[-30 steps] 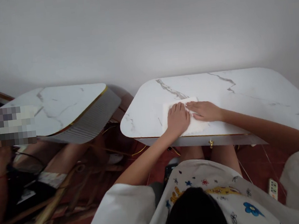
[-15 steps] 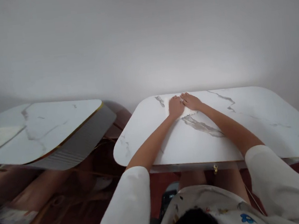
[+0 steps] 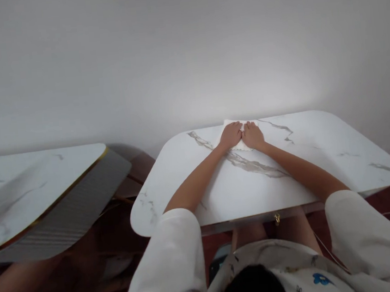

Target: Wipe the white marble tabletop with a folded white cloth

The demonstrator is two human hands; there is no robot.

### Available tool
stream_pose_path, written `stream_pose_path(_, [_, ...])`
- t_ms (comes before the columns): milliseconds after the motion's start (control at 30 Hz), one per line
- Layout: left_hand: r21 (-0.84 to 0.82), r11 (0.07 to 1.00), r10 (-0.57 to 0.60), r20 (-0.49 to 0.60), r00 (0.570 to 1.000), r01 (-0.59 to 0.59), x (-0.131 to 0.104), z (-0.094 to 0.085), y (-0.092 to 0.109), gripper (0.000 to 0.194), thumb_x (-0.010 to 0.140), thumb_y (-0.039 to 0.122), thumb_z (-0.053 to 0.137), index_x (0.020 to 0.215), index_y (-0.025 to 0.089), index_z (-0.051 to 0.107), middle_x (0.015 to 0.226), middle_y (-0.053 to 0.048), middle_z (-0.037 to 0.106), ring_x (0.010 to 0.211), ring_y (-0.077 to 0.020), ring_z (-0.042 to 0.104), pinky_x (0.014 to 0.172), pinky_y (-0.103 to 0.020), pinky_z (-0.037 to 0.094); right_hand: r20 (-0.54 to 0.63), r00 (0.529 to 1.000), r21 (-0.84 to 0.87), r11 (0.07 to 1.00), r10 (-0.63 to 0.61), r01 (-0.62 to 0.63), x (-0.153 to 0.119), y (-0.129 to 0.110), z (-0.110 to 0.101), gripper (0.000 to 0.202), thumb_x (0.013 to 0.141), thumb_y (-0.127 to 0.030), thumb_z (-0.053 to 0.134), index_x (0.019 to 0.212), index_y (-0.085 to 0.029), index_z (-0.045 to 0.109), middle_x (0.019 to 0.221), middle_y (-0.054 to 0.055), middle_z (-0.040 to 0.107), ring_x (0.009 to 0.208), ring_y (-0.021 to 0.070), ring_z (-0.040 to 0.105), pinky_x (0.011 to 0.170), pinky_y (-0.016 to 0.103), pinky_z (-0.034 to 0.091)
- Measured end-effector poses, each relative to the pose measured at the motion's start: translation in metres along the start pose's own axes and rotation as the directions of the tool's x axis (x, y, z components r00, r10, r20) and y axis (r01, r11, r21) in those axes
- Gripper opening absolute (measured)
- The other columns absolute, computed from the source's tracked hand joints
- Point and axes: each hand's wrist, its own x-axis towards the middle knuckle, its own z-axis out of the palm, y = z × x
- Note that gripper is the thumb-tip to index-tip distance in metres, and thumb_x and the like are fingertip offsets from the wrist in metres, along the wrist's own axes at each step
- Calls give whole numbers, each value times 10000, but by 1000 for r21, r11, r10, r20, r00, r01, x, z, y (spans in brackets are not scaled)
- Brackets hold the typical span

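Note:
Near the back edge of a white marble-patterned table point(image 3: 221, 194), a white cloth point(image 3: 242, 145) lies flat, with a wavy front edge. My left hand point(image 3: 231, 135) presses on its left part, fingers bent over the cloth and pointing to the right. Beside it, my right hand point(image 3: 252, 135) grips the right part, its fingers pointing toward the wall. The two thumbs meet or nearly meet in the middle. Under my palms, part of the cloth is hidden.
A plain pale wall point(image 3: 185, 54) stands directly behind the table. To the left is a second marble-patterned table point(image 3: 62, 178) with a gold edge and grey ribbed side. Another person's leg point(image 3: 18, 290) shows below it. A small gold knob point(image 3: 277, 218) sits on my table's front.
Both hands and the cloth have shifted right relative to the table's grey veins. My right hand has turned, its fingers now pointing more toward the wall. The camera view has swung slightly right.

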Motion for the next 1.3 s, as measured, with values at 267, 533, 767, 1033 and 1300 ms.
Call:
stream_pose_path(267, [-17, 997, -71, 84, 994, 73, -92, -39, 60, 477, 907, 150, 331, 1335, 70, 527, 1408, -155, 543, 1328, -242, 472, 1138, -393, 332, 59, 996, 35, 997, -71, 69, -100, -31, -32, 581, 951, -248, 269, 1433, 49, 399, 1525, 237, 366, 1428, 358, 301, 1133, 509, 280])
stream_pose_path(533, [-113, 962, -228, 172, 958, 250, -179, -84, 139, 506, 919, 240, 372, 1391, 88, 470, 1468, -158, 483, 1389, -281, 398, 1155, -451, 319, 104, 940, 141, 941, -324, 308, -188, -15, -65, 566, 968, -293, 288, 1456, -36, 415, 1540, 172, 374, 1446, 302, 294, 1162, 485, 291])
stream_pose_path(767, [-357, 840, -425, 33, 905, 408, -160, -41, 171, 671, 871, 260, 451, 1507, 233, 241, 1547, -101, 382, 1448, -274, 316, 1158, -487, 323, 160, 762, 317, 763, -628, 563, -143, 57, -60, 550, 975, -318, 302, 1504, -178, 363, 1563, 66, 355, 1470, 211, 245, 1204, 479, 223])
stream_pose_path(1033, [-337, 776, -570, -13, 822, 533, -59, -4, 125, 587, 872, 203, 390, 1450, 145, 312, 1543, -174, 364, 1465, -312, 265, 1181, -527, 247, 187, 797, 289, 807, -575, 515, -37, 82, -37, 544, 967, -283, 289, 1492, -180, 386, 1554, 32, 370, 1460, 198, 271, 1197, 445, 240])
stream_pose_path(1300, [-314, 855, -472, -140, 870, 413, 28, 24, 47, 600, 859, 113, 372, 1453, 54, 316, 1566, -209, 302, 1466, -299, 259, 1185, -494, 263, 154, 909, 147, 919, -387, 366, 45, 97, -12, 549, 950, -218, 286, 1473, -106, 409, 1547, 71, 380, 1443, 207, 312, 1194, 393, 244])
